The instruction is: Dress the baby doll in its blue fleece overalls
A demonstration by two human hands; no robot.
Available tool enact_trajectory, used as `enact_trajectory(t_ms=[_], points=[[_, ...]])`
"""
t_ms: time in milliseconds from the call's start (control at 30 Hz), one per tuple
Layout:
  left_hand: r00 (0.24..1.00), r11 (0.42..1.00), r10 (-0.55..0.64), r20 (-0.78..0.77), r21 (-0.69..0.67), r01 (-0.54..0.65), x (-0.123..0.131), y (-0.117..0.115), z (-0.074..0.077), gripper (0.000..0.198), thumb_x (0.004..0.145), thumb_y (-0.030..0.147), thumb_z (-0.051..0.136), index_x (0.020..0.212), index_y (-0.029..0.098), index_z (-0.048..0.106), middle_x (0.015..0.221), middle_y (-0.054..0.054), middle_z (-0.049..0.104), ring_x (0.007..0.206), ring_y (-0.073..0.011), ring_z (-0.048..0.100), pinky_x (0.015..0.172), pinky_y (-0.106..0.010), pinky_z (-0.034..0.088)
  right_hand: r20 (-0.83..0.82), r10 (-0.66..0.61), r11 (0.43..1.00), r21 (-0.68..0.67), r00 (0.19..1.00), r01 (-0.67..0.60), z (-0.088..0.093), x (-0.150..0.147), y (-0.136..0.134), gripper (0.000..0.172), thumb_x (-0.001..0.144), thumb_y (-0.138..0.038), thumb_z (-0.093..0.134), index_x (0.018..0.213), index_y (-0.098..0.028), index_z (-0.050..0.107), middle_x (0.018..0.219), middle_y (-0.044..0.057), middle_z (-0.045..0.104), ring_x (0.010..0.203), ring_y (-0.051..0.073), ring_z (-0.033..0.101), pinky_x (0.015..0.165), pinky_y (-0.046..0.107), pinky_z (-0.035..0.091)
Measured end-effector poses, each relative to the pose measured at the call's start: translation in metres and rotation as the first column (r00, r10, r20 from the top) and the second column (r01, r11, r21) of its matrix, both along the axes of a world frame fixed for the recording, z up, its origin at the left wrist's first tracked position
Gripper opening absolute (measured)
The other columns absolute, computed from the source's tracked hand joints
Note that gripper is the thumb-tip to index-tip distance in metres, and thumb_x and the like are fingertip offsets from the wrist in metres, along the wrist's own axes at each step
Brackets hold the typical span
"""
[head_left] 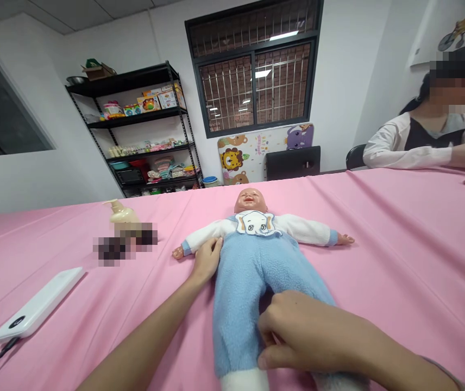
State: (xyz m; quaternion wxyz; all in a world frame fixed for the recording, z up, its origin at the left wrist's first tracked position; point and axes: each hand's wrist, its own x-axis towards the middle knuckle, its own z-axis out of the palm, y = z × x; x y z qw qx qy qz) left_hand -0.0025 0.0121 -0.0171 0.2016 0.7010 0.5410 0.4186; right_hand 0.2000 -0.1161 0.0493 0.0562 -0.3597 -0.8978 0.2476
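Observation:
A baby doll (pixel 249 260) lies on its back with its head away from me and its arms spread. It wears a fleecy blue-and-white romper (pixel 238 304) with an elephant face on the chest. Against the doll's side, below its outstretched arm on the left, rests my left hand (pixel 207 259), its visible fingers extended and open. My right hand (pixel 287 328) is over the inner legs, fingers curled and closed at the romper's leg; the fingertips are partly hidden. It covers part of the leg on the right.
Pink cloth (pixel 399 282) covers the table. On the left are a pump bottle (pixel 121 213), a blurred-out dark item (pixel 112 250) and a white power bank (pixel 41 307) with a cable. Someone in a white jacket (pixel 391 142) sits at the far right. Behind stand black shelves (pixel 138 117) and a black chair (pixel 293 163).

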Motion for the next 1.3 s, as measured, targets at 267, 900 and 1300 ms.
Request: enact_trajectory(t_ms=[267, 900, 1300], points=[[0.999, 0.999, -0.025, 0.03, 0.024, 0.024, 0.0, 0.001, -0.001, 0.034, 0.084, 0.043, 0.039, 0.072, 0.016, 0.055, 0.073, -0.002, 0.059, 0.07, -0.0169, 0.051, 0.066, -0.028, 0.038, -0.546, -0.331, 0.923, -0.017, 0.77, 0.385, 0.003, 0.011, 0.036, 0.023, 0.08, -0.034, 0.047, 0.07, -0.016, 0.057, 0.059, -0.001, 0.056, 0.054, 0.009, 0.046, 0.052, 0.021, 0.033], [0.999, 0.999, -0.036, 0.013, 0.002, 0.036, 0.0, -0.001, 0.002, 0.033, 0.085, 0.04, 0.038, 0.076, 0.014, 0.058, 0.076, -0.003, 0.061, 0.073, -0.0175, 0.052, 0.068, -0.028, 0.038, -0.54, -0.736, 0.61, -0.269, 0.407, 0.745, -0.073, 0.076, 0.115, 0.033, 0.07, -0.042, 0.045, 0.073, -0.012, 0.06, 0.067, 0.004, 0.06, 0.063, 0.015, 0.05, 0.058, 0.026, 0.034], [1.0, 1.0, -0.026, -0.005, -0.009, 0.026, -0.001, 0.0, 0.001, 0.034, 0.085, 0.041, 0.037, 0.074, 0.015, 0.056, 0.074, -0.002, 0.06, 0.071, -0.0168, 0.052, 0.067, -0.028, 0.038, -0.537, -0.721, 0.667, -0.367, 0.437, 0.649, -0.067, 0.079, 0.113, 0.034, 0.07, -0.035, 0.047, 0.089, -0.011, 0.063, 0.095, 0.01, 0.065, 0.09, 0.023, 0.056, 0.081, 0.033, 0.039]])
